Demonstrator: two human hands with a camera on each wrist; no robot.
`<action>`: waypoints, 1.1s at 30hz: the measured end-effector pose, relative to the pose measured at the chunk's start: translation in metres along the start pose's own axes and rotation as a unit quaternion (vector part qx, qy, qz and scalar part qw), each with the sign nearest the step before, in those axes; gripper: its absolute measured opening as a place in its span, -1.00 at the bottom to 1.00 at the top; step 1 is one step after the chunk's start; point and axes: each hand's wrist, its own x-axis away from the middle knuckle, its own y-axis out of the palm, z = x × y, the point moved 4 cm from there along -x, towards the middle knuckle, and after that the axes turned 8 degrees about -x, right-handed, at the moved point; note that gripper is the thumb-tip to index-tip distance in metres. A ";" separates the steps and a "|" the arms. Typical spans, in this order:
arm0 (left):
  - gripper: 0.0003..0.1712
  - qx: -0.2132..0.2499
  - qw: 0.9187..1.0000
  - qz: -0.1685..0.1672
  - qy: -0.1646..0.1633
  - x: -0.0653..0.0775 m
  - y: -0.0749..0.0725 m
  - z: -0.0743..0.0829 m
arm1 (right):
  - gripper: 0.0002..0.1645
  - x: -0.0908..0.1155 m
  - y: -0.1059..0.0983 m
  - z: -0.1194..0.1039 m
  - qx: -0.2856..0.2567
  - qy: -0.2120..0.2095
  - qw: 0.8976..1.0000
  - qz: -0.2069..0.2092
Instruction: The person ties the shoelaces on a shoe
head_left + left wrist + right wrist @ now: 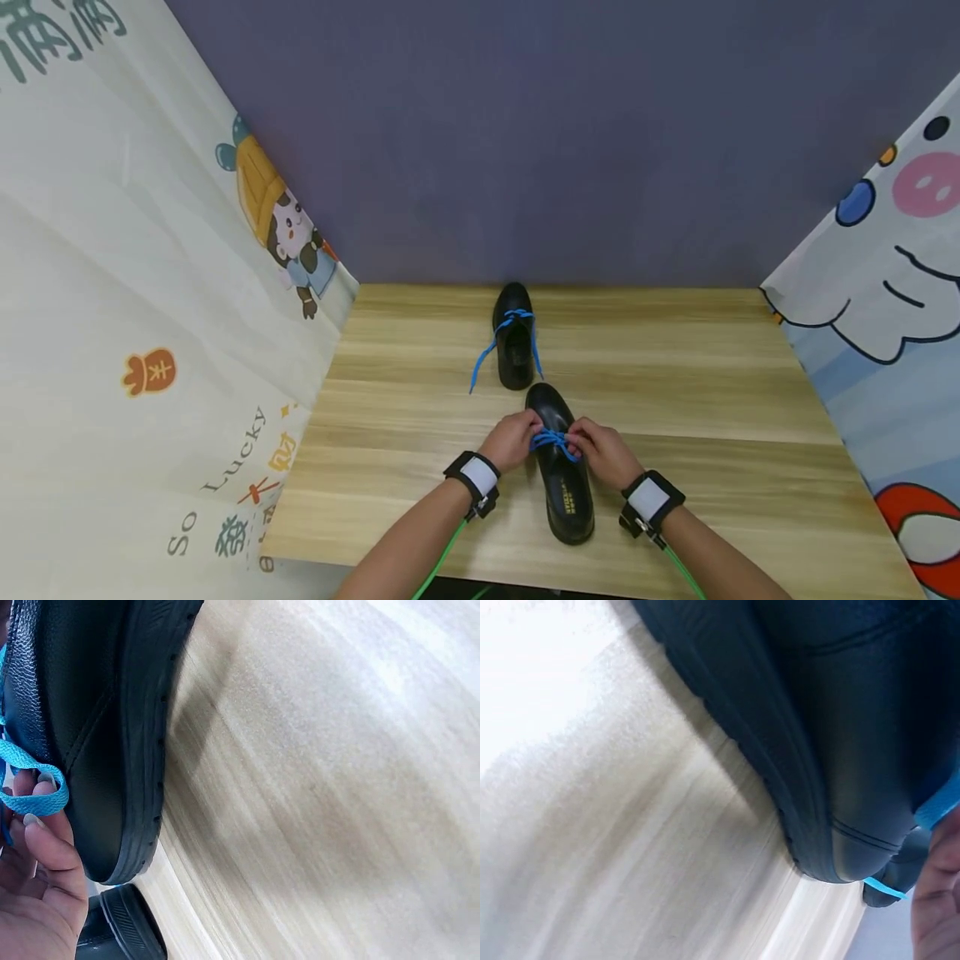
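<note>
A black leather shoe (550, 404) lies toe away from me near the front of the wooden table, its blue shoelace (551, 437) crossing over the top. On its left side my left hand (510, 439) pinches a loop of that lace; in the left wrist view the loop (46, 803) bends round between thumb and fingertips, close against the shoe's side. From the right, my right hand (606, 452) holds the other part of the lace between thumb and fingers. Only the edge of this hand (937, 896) shows in the right wrist view, beside a bit of blue lace (939, 802).
Behind it stands a second black shoe (513, 298), toe against the grey back panel (562, 150); its blue lace (483, 360) hangs loose on both sides. Printed cloths hang left (112, 275) and right (900, 267) of the wooden table (697, 375). Green cables run from both wristbands.
</note>
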 end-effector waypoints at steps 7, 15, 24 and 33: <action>-0.92 0.000 1.000 -0.003 -0.011 0.010 0.005 0.000 | -0.91 0.010 0.005 0.001 -0.013 0.033 0.999 -0.006; -0.91 0.019 0.999 -0.021 -0.032 0.022 0.015 0.000 | -0.88 0.024 0.013 0.006 -0.015 0.079 0.997 0.013; -0.91 0.008 1.000 -0.003 -0.016 0.017 0.012 0.001 | -0.90 0.021 0.013 0.009 -0.019 0.046 0.997 0.052; -0.91 -0.004 0.999 0.036 -0.005 0.007 0.007 -0.002 | -0.84 0.009 0.008 0.006 -0.048 0.037 0.996 0.070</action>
